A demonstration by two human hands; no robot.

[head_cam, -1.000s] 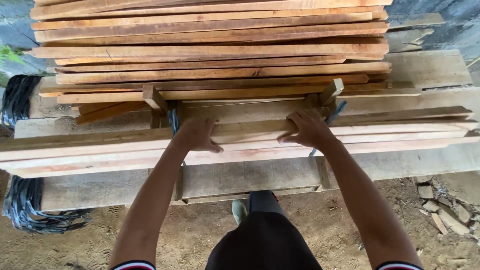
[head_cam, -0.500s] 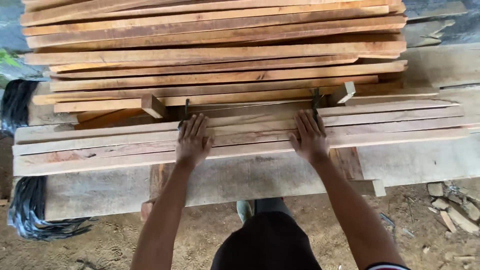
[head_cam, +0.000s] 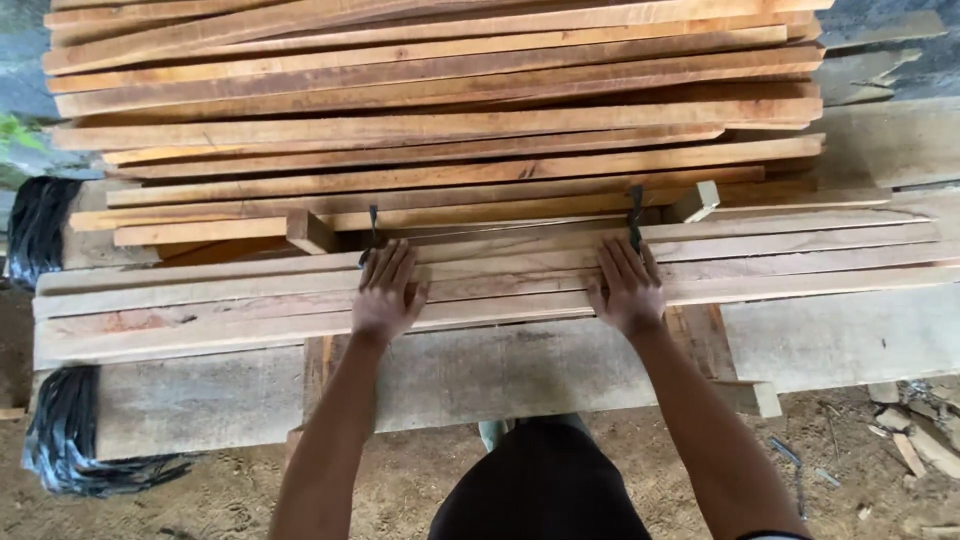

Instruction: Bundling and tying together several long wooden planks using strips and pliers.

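Both of my hands lie flat, palms down, on a row of long pale wooden slats point(head_cam: 800, 262) that rest on a wide grey plank point(head_cam: 500, 370). My left hand point(head_cam: 385, 293) presses the slats left of centre, fingers spread toward a dark strap point(head_cam: 372, 232). My right hand point(head_cam: 625, 285) presses them right of centre, just below another dark strap point(head_cam: 634, 215). Neither hand grips anything.
Behind the slats rises a tall stack of reddish-brown boards point(head_cam: 440, 110). Two small wooden blocks point(head_cam: 310, 230) stick up at the stack's front edge. Black bundled strapping point(head_cam: 60, 440) hangs at the left. Sandy ground with wood scraps point(head_cam: 910, 450) lies at the lower right.
The slats under my hands have slid away from me toward the stack, and both hands moved forward with them, flattening on top.
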